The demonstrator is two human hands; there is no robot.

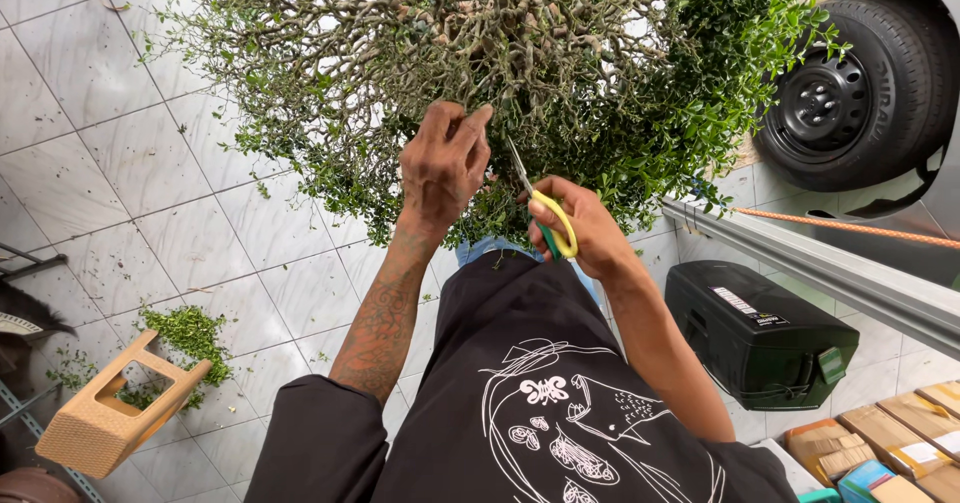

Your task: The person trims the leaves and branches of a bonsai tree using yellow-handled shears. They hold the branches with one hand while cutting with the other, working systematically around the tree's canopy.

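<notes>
Our black printed shirt [540,403] nearest lens, just below shrub [480,73]. Our left hand [445,168] reaches into shrub's lower twigs, fingers curled, pinching small sprig. Our right hand [580,228], just right of it at shrub's underside, fingers closed through yellow-green handles of scissors [545,213], blades narrowly parted, tips aimed into foliage. We judge trimming step underway; next snip needs blade set on held twig, clear of left fingers. Clippings pile [185,338] and tan stool [110,413] lower left of shrub; black case [760,338] lower right; car wheel [860,83] right.
</notes>
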